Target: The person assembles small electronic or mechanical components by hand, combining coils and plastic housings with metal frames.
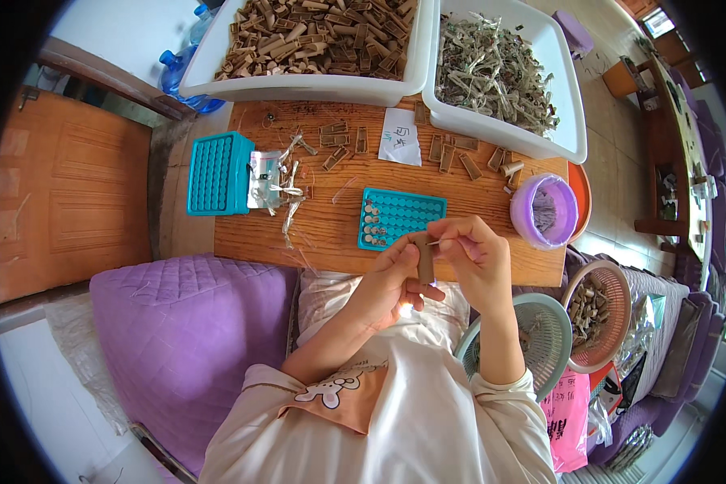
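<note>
My left hand (385,281) is closed around a small brown plastic casing (425,264), held upright over the table's front edge. Against the top of this casing, my right hand (474,248) pinches a thin, light-coloured piece too small to name. Bright white light glows by the left fingers below the casing. Just beyond the hands lies a teal compartment tray (419,211), with several small silver button cells (370,219) in its left columns. Loose brown casings (446,153) are scattered farther back on the wooden table (298,230).
At the back stand a white bin (315,87) of brown casings and another white bin (569,121) of wired parts. A teal tray stack (219,173) and wired pieces (289,189) sit left. A purple bucket (569,206), green basket (558,323) and pink basket (621,310) are right.
</note>
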A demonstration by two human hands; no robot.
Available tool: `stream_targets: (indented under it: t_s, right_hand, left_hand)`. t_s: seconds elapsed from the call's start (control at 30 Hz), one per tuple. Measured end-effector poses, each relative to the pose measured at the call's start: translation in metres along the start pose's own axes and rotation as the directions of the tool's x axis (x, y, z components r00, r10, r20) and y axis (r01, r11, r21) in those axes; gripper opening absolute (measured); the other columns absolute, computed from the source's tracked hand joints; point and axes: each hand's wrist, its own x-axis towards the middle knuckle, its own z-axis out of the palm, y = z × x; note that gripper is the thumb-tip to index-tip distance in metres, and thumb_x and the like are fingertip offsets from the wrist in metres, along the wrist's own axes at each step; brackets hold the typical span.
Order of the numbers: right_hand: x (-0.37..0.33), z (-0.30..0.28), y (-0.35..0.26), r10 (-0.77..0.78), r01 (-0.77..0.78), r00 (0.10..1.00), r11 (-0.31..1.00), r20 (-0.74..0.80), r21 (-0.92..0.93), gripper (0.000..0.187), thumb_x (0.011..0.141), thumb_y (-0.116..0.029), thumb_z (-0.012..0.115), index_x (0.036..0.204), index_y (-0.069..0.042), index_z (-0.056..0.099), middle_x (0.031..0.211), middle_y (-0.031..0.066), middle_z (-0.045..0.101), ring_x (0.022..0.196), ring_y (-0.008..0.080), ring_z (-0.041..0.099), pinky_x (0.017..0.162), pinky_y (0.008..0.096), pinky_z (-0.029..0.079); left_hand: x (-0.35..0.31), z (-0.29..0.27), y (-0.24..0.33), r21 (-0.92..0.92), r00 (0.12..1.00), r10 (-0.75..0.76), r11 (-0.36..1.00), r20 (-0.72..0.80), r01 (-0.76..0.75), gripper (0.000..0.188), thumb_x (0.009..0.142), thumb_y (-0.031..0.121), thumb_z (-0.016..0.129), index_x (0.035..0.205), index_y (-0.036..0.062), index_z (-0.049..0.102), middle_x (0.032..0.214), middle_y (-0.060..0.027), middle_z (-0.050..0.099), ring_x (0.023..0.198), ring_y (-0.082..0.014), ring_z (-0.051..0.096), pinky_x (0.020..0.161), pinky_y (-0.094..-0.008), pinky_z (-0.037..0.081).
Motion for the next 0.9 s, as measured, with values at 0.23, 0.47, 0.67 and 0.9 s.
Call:
stream_targets:
  t_s: [0.23, 0.47, 0.67, 0.9]
  right_hand:
    - [0.0, 0.0, -0.008, -0.107, 0.119, 0.992, 0.962, 0.061, -0.244, 0.006, 0.073, 0.003, 0.054, 0.078, 0.0, 0.053, 0.085, 0.0124, 0.061, 0.074, 0.0178, 0.06, 0.064, 0.0275, 0.048]
    - [0.0, 0.007, -0.006, -0.066, 0.085, 0.995, 0.954, 0.074, -0.288, 0.007, 0.069, 0.006, 0.055, 0.072, 0.001, 0.051, 0.081, 0.0108, 0.061, 0.07, 0.0167, 0.057, 0.064, 0.0269, 0.045]
    - [0.006, -0.005, -0.001, -0.07, 0.119, 0.979, 0.959, 0.193, -0.256, 0.01, 0.066, 0.007, 0.056, 0.072, 0.0, 0.051, 0.079, 0.0098, 0.06, 0.071, 0.0185, 0.058, 0.062, 0.0266, 0.045]
    - [0.004, -0.017, -0.023, -0.161, 0.238, 0.955, 0.919, 0.25, -0.315, 0.008, 0.068, 0.006, 0.057, 0.073, 0.001, 0.054, 0.081, 0.0105, 0.058, 0.07, 0.0198, 0.058, 0.057, 0.0285, 0.048]
  left_hand:
    - [-0.004, 0.002, 0.007, -0.004, 0.999, -0.034, 0.999, -0.006, 0.034, 0.04, 0.087, 0.036, 0.038, 0.115, 0.0082, 0.036, 0.074, -0.0009, 0.051, 0.061, -0.0183, 0.062, 0.037, -0.0175, 0.045]
    - [-0.005, -0.001, 0.007, 0.081, 1.0, -0.013, 0.997, -0.028, 0.016, 0.036, 0.089, 0.033, 0.035, 0.115, 0.0078, 0.038, 0.069, 0.0, 0.048, 0.055, -0.0138, 0.06, 0.037, -0.0153, 0.042]
    - [-0.005, 0.0, 0.009, 0.254, 0.997, -0.028, 0.966, -0.072, 0.046, 0.033, 0.09, 0.028, 0.032, 0.115, 0.0071, 0.038, 0.069, -0.0001, 0.048, 0.055, -0.0127, 0.06, 0.038, -0.0152, 0.04]
    - [0.0, 0.002, 0.021, 0.494, 0.986, 0.032, 0.862, 0.165, -0.111, 0.035, 0.09, 0.03, 0.034, 0.114, 0.0045, 0.039, 0.066, -0.0008, 0.05, 0.061, -0.0086, 0.056, 0.045, -0.0171, 0.039]
